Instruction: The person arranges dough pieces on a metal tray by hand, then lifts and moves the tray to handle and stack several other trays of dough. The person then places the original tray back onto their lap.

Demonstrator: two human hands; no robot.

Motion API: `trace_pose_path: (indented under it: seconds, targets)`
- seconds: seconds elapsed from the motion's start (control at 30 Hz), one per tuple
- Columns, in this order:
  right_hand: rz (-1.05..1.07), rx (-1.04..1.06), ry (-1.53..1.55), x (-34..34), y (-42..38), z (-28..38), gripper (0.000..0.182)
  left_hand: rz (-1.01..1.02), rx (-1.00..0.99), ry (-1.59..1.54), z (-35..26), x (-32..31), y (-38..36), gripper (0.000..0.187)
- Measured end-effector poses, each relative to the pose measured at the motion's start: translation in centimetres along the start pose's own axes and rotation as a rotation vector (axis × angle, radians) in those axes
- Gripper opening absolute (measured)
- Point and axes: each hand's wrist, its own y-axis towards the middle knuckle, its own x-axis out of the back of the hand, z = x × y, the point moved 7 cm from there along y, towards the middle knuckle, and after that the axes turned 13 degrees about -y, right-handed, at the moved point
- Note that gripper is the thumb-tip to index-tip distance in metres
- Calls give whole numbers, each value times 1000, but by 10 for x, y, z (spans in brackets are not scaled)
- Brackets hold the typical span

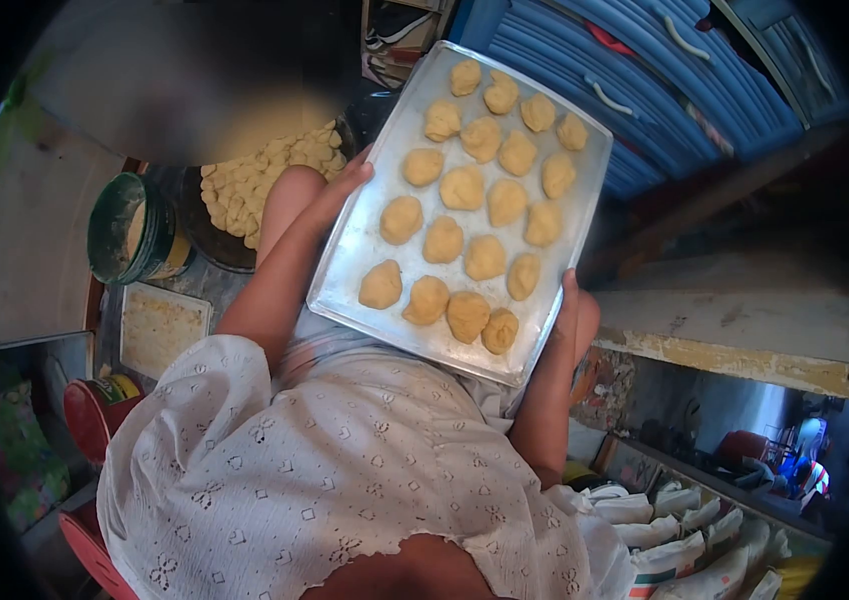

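A metal baking tray [360, 262] tilts over my lap, gripped at both sides. My left hand [345, 188] holds its left edge, with the fingers mostly hidden behind the rim. On the opposite edge, lower down, my right hand [570, 305] grips the tray, and its fingers are also largely out of sight underneath. Several rough yellowish dough balls [463, 187] lie on the tray in uneven rows. Beyond my left forearm, a large dark round pan [190, 205] contains many more dough pieces [280, 170].
A green bucket [117, 228] stands left of the pan. Below it lies a white rectangular tray [165, 325] with crumbly residue. Red chair parts [90, 420] are at lower left. Blue slatted doors [555, 40] rise ahead, a worn wooden ledge [725, 350] runs right, and several packets [665, 540] sit lower right.
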Motion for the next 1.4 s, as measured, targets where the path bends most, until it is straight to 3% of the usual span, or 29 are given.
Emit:
trace_pose_path:
  seconds: [0.13, 0.2, 0.43, 0.6, 0.83, 1.1, 1.23, 1.27, 1.3, 1.33, 1.4]
  targets:
    - [-16, -21, -60, 2, -3, 0, 50, 25, -15, 7, 2, 6, 5, 78]
    - [-7, -31, 97, -2, -9, 7, 50, 27, -16, -3, 3, 6, 5, 79]
    - [38, -17, 138, -5, -7, 9, 50, 8, -23, -14, -3, -5, -2, 80]
    - [-73, -4, -269, 9, 15, -24, 52, -4, -22, 9, -2, 1, 1, 78]
    - [-69, 12, -288, 10, 15, -23, 53, 9, -17, 14, 4, 11, 8, 78]
    - [-44, 103, -30, 0, -14, 28, 55, -12, -10, -107, 4, -7, -1, 62]
    - [-90, 105, -49, -4, 20, -26, 56, 120, -76, -97, 10, 10, 13, 60]
    - [121, 164, 282, -23, 28, -33, 56, 129, -79, -97, 12, 14, 14, 60]
    - [335, 225, 610, -35, 28, -28, 76, 90, -83, -69, 14, 21, 16, 61]
    - [331, 232, 610, -31, 21, -12, 76, 48, -87, -43, 15, 25, 16, 62]
    - [153, 162, 328, -13, 6, 6, 65, 62, -49, -72, 18, 25, 16, 61]
